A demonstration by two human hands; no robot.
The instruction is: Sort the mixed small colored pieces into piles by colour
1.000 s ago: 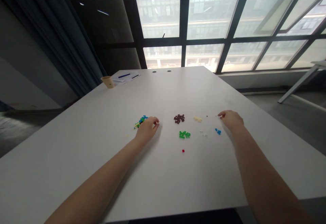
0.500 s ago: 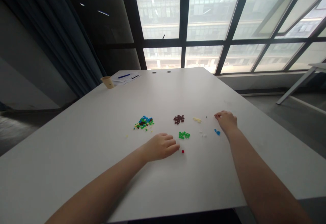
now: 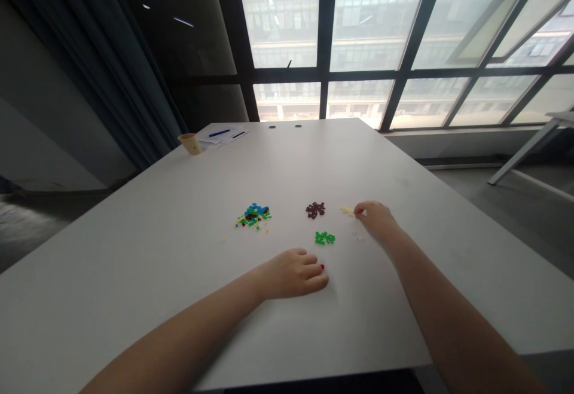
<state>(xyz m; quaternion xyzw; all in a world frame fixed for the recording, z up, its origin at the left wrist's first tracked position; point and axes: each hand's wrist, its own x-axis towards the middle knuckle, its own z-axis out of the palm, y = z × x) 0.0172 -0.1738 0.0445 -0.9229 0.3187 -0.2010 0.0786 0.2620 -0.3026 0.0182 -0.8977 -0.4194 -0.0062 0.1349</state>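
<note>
Left hand [image 3: 293, 274] is lying palm-down on the white tabletop [image 3: 134, 274] toward the near edge, fingers curled in narrow, fingertips touching a small red brick [image 3: 322, 267]. Can't tell whether it's actually gripping it.

Just beyond that, a green brick pile [image 3: 324, 238] is sitting near the middle of the tabletop, untouched. A few tiny white bricks [image 3: 357, 237] are lying to its right, close beside the right wrist.

Right hand [image 3: 375, 219] is reaching in from the right side, fingers pinched narrow, tips right at the pale yellow bricks [image 3: 347, 210]. Whether anything is held in the pinch is too small to tell.

Left of those, a dark brown brick pile [image 3: 315, 209] is sitting apart from both hands. Further left, a mixed pile of blue, green and yellow bricks [image 3: 253, 215], well clear of the left hand.

At the far left corner: a tan paper cup [image 3: 190, 143], papers [image 3: 222, 136] with a blue pen [image 3: 218, 133] lying on them.
</note>
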